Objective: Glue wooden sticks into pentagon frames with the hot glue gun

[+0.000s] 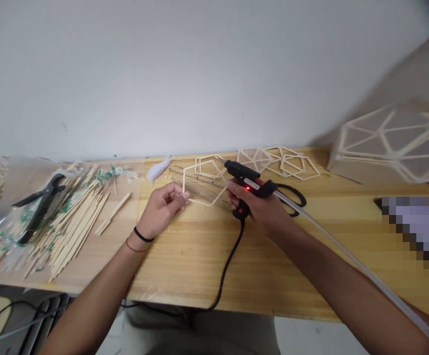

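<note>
Head view: a five-sided stick frame (200,201) sits between two hands above a wooden table (177,261), its lower left corner pinched between thumb and fingers of the left hand (168,204), the nearer of the two. Opposite, the right hand (247,197) wraps the handle of a black glue gun (244,171), its nozzle (223,161) slanting up and leftward by the frame's upper right side; whether they touch cannot be told. Pale, slim and straight-sided, the open outline shows no clear long axis.

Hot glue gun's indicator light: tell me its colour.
The indicator light glows red, best seen in the head view.
</note>
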`<state>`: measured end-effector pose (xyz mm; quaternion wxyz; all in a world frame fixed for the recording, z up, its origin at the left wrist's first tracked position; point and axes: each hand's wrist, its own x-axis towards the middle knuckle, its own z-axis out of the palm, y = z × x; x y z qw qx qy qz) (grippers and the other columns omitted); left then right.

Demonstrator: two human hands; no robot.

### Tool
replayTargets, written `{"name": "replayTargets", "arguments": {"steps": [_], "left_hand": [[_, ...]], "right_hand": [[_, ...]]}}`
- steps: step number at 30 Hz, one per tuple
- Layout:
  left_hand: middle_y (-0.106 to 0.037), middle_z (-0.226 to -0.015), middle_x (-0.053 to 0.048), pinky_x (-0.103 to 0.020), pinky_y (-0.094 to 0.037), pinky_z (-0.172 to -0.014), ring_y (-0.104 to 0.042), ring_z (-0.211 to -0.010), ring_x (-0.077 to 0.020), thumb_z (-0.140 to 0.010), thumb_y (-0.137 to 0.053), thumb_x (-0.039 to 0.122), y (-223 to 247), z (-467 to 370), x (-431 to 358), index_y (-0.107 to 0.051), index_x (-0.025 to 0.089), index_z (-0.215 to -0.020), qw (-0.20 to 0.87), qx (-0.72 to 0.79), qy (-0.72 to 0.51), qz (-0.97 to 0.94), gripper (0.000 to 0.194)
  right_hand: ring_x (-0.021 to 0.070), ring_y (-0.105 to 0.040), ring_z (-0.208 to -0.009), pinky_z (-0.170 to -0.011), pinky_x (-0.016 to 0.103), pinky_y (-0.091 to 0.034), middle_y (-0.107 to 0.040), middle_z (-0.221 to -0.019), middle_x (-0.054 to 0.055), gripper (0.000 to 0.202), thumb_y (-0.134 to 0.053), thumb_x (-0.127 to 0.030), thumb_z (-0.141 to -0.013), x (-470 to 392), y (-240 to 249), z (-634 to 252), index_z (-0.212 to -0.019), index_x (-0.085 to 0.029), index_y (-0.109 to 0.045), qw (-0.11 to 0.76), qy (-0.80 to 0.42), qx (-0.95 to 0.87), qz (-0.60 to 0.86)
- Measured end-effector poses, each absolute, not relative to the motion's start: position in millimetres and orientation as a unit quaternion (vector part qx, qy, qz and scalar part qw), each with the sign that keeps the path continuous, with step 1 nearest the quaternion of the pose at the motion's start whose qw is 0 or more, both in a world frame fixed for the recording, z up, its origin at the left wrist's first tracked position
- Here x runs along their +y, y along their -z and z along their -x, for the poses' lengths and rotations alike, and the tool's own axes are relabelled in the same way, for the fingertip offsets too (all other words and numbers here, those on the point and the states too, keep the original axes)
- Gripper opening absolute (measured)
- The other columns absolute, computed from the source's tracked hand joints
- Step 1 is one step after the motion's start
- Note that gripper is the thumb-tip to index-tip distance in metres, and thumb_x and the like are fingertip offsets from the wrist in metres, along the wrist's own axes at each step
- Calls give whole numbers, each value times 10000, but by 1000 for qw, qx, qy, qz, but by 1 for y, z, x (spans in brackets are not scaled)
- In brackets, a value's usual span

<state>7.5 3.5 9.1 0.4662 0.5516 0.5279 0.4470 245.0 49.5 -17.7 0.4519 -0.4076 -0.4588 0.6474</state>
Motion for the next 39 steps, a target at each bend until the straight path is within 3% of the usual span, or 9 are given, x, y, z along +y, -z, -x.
{"name": "replayTargets", "arguments": {"steps": [9,13,16,23,39], "left_hand": [[-562,-608,29,-264,-355,-581,-464,-572,-111,-905,-771,521,-7,-8,4,-578,194,-753,463,524,-447,-558,409],[-566,-662,53,-258,-383,-566,-477,-563,-106,-919,-769,435,-6,-9,5,-660,198,-1007,450,509,-484,-551,276],[-632,-728,40,-259,-416,-553,-503,-558,-107,-906,-785,390,-2,-9,7,-646,209,-1198,440,501,-502,-551,371],[-661,-784,26,-237,-433,-530,-518,-555,-94,-923,-776,315,1,-9,8,-612,244,-1443,421,484,-527,-558,550],[-675,-716,46,-212,-437,-508,-548,-541,-88,-915,-791,351,3,-9,9,-624,186,-1299,431,484,-532,-545,450]], "right_hand": [[117,-442,-579,-547,280,-382,-513,-648,-41,430,-908,-558,-768,47,10,-243,-797,-217,-647,439,-642,-471,416],[111,-441,-566,-533,273,-374,-504,-638,-44,448,-914,-562,-744,47,8,-243,-788,-213,-637,431,-643,-473,421],[111,-451,-559,-535,274,-382,-503,-624,-45,438,-911,-553,-741,47,8,-243,-784,-212,-640,427,-642,-477,423],[116,-453,-560,-537,281,-374,-501,-610,-46,417,-902,-534,-739,46,6,-243,-780,-211,-642,422,-644,-475,426],[126,-466,-571,-544,290,-379,-530,-636,-32,444,-857,-606,-790,47,10,-244,-786,-216,-644,408,-640,-493,426]]}}
